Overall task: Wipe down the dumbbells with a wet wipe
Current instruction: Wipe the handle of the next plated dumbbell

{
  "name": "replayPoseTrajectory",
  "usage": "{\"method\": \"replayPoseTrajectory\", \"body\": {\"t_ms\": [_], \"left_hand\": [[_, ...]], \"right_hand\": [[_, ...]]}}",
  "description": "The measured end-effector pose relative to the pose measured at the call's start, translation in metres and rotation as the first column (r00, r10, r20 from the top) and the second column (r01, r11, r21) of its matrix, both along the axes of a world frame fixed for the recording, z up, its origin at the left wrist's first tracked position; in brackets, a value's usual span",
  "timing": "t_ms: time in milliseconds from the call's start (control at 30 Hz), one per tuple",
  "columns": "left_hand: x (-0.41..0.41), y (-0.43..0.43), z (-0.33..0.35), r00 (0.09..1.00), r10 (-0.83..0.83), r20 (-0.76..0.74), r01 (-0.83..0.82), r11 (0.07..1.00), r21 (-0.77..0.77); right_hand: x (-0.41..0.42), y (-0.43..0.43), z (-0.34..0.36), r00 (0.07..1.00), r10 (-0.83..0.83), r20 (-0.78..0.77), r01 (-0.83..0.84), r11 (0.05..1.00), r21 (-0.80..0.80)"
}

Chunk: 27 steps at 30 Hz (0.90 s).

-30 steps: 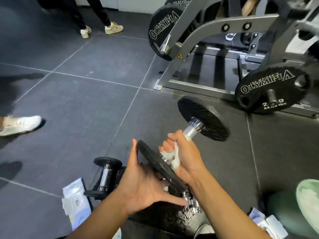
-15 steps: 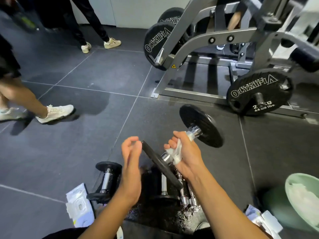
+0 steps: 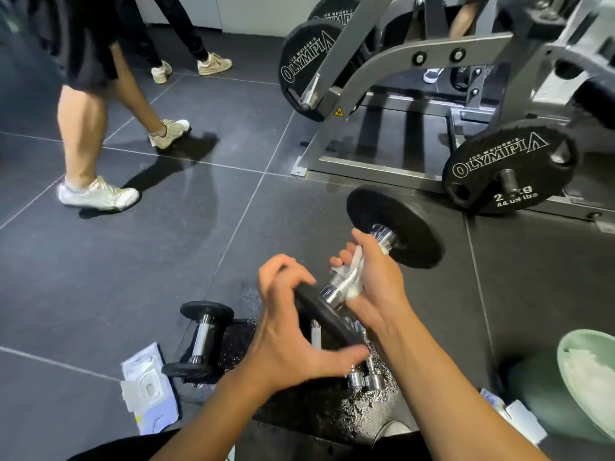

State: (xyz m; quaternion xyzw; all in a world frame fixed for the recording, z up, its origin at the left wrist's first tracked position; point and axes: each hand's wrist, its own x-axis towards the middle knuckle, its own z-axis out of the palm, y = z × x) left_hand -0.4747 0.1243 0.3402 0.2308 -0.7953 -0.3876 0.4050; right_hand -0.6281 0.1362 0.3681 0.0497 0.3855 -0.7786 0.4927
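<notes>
I hold a dumbbell (image 3: 396, 224) with black disc ends and a chrome handle, tilted up off the floor. My right hand (image 3: 372, 277) grips the handle with a white wet wipe (image 3: 352, 277) wrapped between palm and chrome. My left hand (image 3: 293, 327) curls its fingers over the rim of the near disc (image 3: 327, 322), thumb under it. A smaller dumbbell (image 3: 203, 337) lies on the floor to the left. More chrome handles (image 3: 364, 377) lie under my hands, partly hidden.
A wet-wipe packet (image 3: 148, 390) lies at lower left. A green bin (image 3: 585, 377) with used wipes stands at lower right. A plate-loaded machine (image 3: 399, 104) with Olympia plates fills the upper right. A person's legs (image 3: 90, 128) cross the floor at left.
My left hand moved from held open beside the near disc to curling over its rim. The right hand with the wipe slid a little up the handle. A person walked in from the left.
</notes>
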Motion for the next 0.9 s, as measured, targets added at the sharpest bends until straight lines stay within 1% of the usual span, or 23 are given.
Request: {"method": "replayPoseTrajectory", "body": {"t_ms": [33,67,100,133,167,200,233,267,300,333,367,400,433,467,500,533,567,600,633,667,733,800,900], "left_hand": [[0.002,-0.003,-0.008,0.996,0.046,0.073,-0.018,0.938,-0.346],[0.004,-0.005,-0.013,0.992,0.090,0.092,-0.023,0.829,-0.559],[0.004,-0.006,-0.016,0.989,0.121,0.084,-0.036,0.752,-0.658],[0.003,-0.006,-0.018,0.988,0.136,0.073,-0.051,0.734,-0.677],[0.003,-0.006,-0.018,0.990,0.126,0.069,-0.053,0.767,-0.640],[0.004,-0.005,-0.017,0.993,0.096,0.065,-0.045,0.835,-0.548],[0.005,-0.004,-0.017,0.996,0.065,0.054,-0.037,0.911,-0.411],[0.007,-0.002,-0.016,0.998,0.044,0.045,-0.032,0.970,-0.242],[0.010,-0.001,-0.016,0.999,0.029,0.026,-0.027,0.999,-0.042],[0.012,0.001,-0.013,1.000,0.005,-0.017,-0.002,0.983,0.185],[0.012,0.003,-0.011,0.995,-0.010,-0.100,0.051,0.908,0.417],[0.011,0.006,-0.007,0.978,0.016,-0.207,0.117,0.784,0.610],[0.008,0.007,-0.002,0.951,0.099,-0.294,0.168,0.633,0.756],[0.006,0.007,0.003,0.925,0.191,-0.329,0.208,0.470,0.858],[0.005,0.006,0.005,0.912,0.251,-0.325,0.243,0.307,0.920],[0.005,0.005,0.006,0.919,0.266,-0.289,0.256,0.152,0.955],[0.007,0.002,0.007,0.939,0.239,-0.249,0.250,0.024,0.968],[0.010,-0.001,0.010,0.960,0.173,-0.220,0.234,-0.064,0.970],[0.015,-0.005,0.011,0.978,0.086,-0.188,0.197,-0.119,0.973],[0.018,-0.008,0.012,0.988,0.010,-0.151,0.151,-0.145,0.978],[0.024,-0.015,0.006,0.997,-0.037,-0.067,0.061,-0.144,0.988],[0.026,-0.018,-0.001,1.000,0.019,-0.013,0.015,-0.119,0.993],[0.029,-0.019,-0.009,0.991,0.134,0.026,-0.017,-0.072,0.997]], "right_hand": [[-0.001,-0.001,-0.001,1.000,-0.016,0.001,0.016,1.000,-0.004],[-0.003,-0.003,-0.003,1.000,-0.030,0.005,0.030,0.999,-0.010],[-0.005,-0.004,-0.004,0.999,-0.038,0.013,0.038,0.999,-0.022],[-0.008,-0.006,-0.004,0.999,-0.035,0.014,0.036,0.999,-0.037],[-0.011,-0.007,-0.005,1.000,-0.024,0.009,0.025,0.998,-0.054],[-0.014,-0.008,-0.004,1.000,-0.011,-0.001,0.011,0.998,-0.068],[-0.017,-0.008,-0.003,1.000,-0.001,-0.007,0.001,0.997,-0.083],[-0.019,-0.007,-0.002,1.000,0.008,-0.012,-0.009,0.995,-0.097],[-0.020,-0.005,-0.001,1.000,0.023,-0.015,-0.024,0.993,-0.111],[-0.020,-0.003,0.001,0.999,0.047,-0.014,-0.049,0.991,-0.127],[-0.019,-0.001,0.003,0.997,0.077,-0.013,-0.078,0.987,-0.142],[-0.018,0.000,0.003,0.995,0.102,-0.016,-0.103,0.984,-0.148],[-0.017,0.000,0.002,0.993,0.120,-0.021,-0.122,0.983,-0.140],[-0.015,0.000,0.001,0.991,0.130,-0.035,-0.133,0.983,-0.124],[-0.014,0.000,-0.001,0.991,0.125,-0.055,-0.130,0.986,-0.104],[-0.012,-0.002,-0.003,0.990,0.116,-0.077,-0.123,0.989,-0.082],[-0.010,-0.003,-0.004,0.988,0.114,-0.099,-0.121,0.991,-0.064],[-0.008,-0.004,-0.005,0.986,0.120,-0.119,-0.126,0.991,-0.049],[-0.006,-0.005,-0.007,0.983,0.130,-0.131,-0.135,0.990,-0.033],[-0.005,-0.006,-0.009,0.980,0.144,-0.139,-0.147,0.989,-0.014],[-0.001,-0.008,-0.014,0.975,0.170,-0.141,-0.168,0.985,0.023],[0.004,-0.012,-0.021,0.956,0.196,-0.219,-0.175,0.978,0.110],[0.013,-0.016,-0.031,0.876,0.279,-0.393,-0.188,0.948,0.256]]}}
